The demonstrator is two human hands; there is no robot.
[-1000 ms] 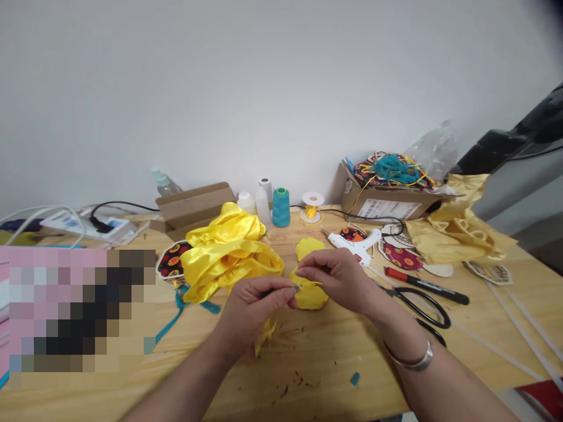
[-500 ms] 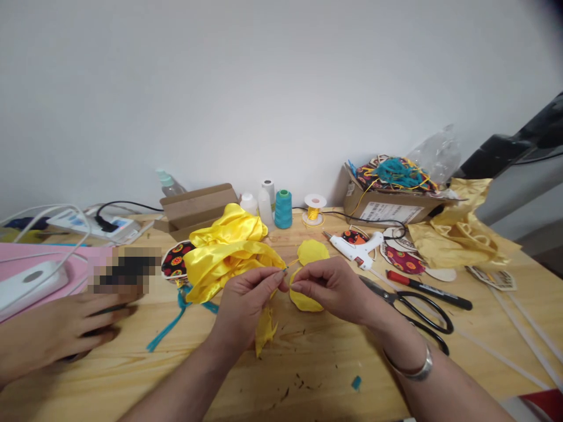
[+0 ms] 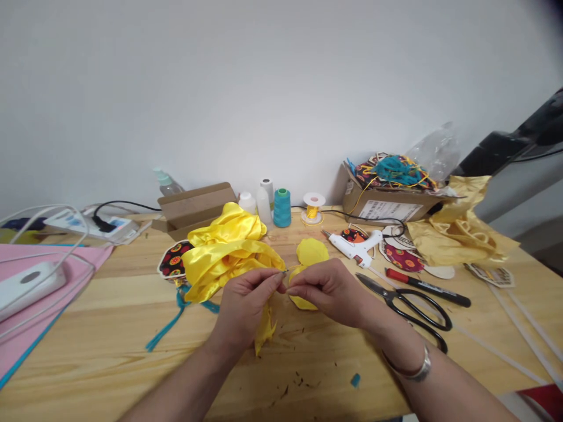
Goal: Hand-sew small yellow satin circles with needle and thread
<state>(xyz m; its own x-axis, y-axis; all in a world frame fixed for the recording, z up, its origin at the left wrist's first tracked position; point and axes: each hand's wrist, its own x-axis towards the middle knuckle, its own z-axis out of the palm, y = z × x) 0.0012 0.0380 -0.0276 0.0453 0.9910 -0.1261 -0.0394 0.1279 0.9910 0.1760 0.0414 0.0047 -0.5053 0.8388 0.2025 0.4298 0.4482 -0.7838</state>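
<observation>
My left hand (image 3: 248, 299) is closed in a pinch, thumb against forefinger, beside a bundle of shiny yellow satin (image 3: 231, 255). A thin yellow cord (image 3: 294, 267) shows at its fingertips, with a tiny dark bit there. My right hand (image 3: 328, 291) pinches just to the right, almost touching the left fingertips; what it holds is too small to make out. Partly behind the right hand lie two rounded yellow cloth pieces (image 3: 312, 251). Under the satin's left side is a dark patterned piece (image 3: 173, 259) with a teal tassel (image 3: 167, 325).
Scissors (image 3: 407, 308), a red-and-black marker (image 3: 428, 287) and a white glue gun (image 3: 358, 246) lie to the right. Behind stand a teal thread cone (image 3: 282, 208), a yellow cord spool (image 3: 312, 208) and a filled cardboard box (image 3: 382, 205). A power strip (image 3: 94, 224) sits at left.
Another person's hand, with a blurred-out dark object, has left the view at the left. My hands stay nearly in place, the right fingertips shifted slightly leftward towards the left ones.
</observation>
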